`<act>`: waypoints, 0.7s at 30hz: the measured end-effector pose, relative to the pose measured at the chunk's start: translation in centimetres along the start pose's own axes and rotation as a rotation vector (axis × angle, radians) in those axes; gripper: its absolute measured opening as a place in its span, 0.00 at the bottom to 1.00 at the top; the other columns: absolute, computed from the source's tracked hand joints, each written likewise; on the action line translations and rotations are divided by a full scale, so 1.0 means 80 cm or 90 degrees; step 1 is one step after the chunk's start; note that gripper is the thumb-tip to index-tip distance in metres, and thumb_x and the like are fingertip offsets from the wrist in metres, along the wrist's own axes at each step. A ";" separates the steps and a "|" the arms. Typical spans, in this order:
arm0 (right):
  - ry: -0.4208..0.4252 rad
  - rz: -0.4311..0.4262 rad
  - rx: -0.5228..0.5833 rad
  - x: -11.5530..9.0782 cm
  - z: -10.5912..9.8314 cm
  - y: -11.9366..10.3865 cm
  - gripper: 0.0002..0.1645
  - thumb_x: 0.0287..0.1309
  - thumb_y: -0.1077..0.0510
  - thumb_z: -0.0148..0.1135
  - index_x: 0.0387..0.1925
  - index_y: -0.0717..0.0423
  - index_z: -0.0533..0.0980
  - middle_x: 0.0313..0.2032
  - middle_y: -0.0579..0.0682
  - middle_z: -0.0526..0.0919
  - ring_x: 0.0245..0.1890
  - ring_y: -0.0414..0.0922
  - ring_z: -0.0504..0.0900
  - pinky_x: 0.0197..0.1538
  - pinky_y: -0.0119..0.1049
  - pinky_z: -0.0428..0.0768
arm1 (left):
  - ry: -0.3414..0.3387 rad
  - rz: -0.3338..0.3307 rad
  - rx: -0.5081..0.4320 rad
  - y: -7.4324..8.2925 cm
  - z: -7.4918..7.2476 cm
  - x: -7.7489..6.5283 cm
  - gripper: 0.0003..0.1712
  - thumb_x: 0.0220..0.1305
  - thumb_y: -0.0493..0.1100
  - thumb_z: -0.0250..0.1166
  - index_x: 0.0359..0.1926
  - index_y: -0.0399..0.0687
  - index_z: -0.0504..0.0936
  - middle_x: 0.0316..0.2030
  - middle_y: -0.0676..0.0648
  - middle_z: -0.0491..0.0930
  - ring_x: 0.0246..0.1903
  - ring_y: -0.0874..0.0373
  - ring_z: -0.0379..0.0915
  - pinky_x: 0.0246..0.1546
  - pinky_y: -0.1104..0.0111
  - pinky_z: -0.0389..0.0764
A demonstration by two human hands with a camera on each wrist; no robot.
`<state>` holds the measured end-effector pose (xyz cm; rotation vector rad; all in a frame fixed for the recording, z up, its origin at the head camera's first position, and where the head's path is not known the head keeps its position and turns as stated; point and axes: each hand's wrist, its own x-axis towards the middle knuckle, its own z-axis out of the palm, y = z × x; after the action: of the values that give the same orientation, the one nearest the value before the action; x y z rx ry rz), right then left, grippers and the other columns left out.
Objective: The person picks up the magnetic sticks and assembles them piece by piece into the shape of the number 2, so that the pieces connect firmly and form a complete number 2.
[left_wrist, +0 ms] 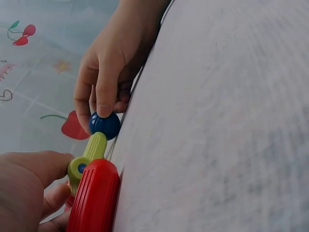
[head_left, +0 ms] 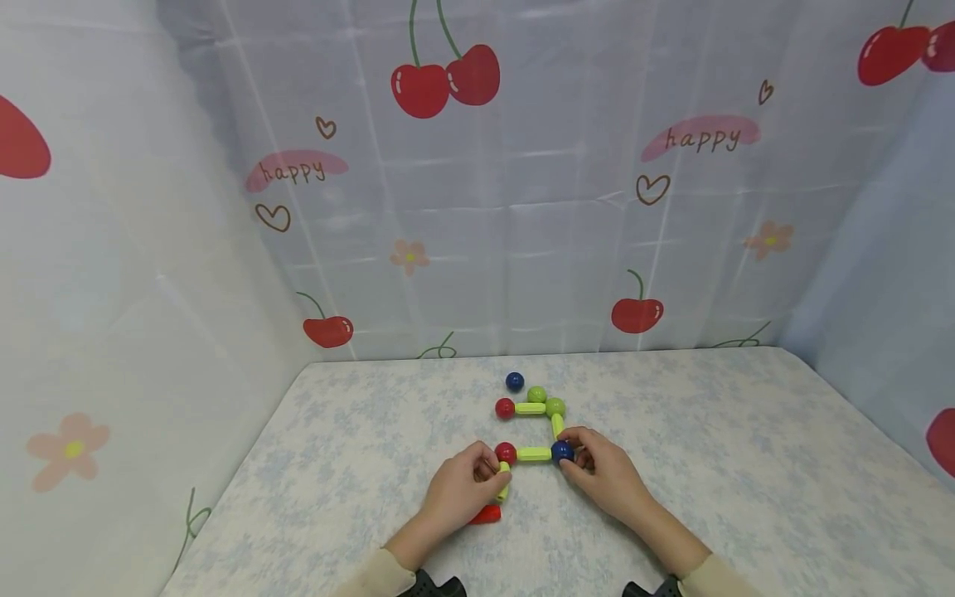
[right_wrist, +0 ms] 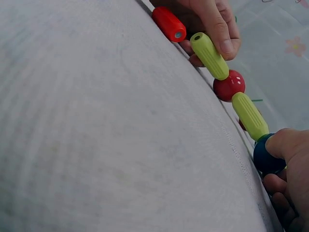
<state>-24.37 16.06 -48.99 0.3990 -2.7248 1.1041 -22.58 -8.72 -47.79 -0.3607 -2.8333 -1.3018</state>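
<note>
My left hand (head_left: pixel 462 491) pinches a yellow-green magnetic rod (head_left: pixel 503 491) between thumb and finger. One end of that rod meets a red ball (right_wrist: pixel 229 86); its other end is free, pointing toward me. From the red ball a second yellow-green rod (head_left: pixel 534 454) runs right to a blue ball (head_left: pixel 563 450), which my right hand (head_left: pixel 608 473) grips with thumb and fingertips. Another rod (head_left: pixel 558 426) leads from the blue ball away to a green ball (head_left: pixel 555 406), then a rod (head_left: pixel 530 408) goes left to a second red ball (head_left: pixel 505 408).
A red rod (head_left: pixel 487 515) lies beside the left hand, partly hidden by it. Behind the chain sit a second green ball (head_left: pixel 536 394), close to the far rod, and a separate blue ball (head_left: pixel 515 381). A cherry-print curtain (head_left: pixel 522 182) stands along the back edge of the table (head_left: pixel 358 439).
</note>
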 end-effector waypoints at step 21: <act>0.005 -0.006 -0.010 -0.001 0.000 -0.002 0.20 0.58 0.57 0.72 0.52 0.46 0.77 0.42 0.45 0.83 0.29 0.32 0.72 0.34 0.28 0.73 | 0.017 0.024 0.026 -0.006 0.005 0.000 0.15 0.61 0.58 0.70 0.37 0.58 0.76 0.25 0.62 0.79 0.21 0.69 0.68 0.23 0.73 0.66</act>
<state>-24.24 15.99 -48.91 0.4037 -2.7202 1.0780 -22.63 -8.73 -48.36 -0.3917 -2.8118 -1.2312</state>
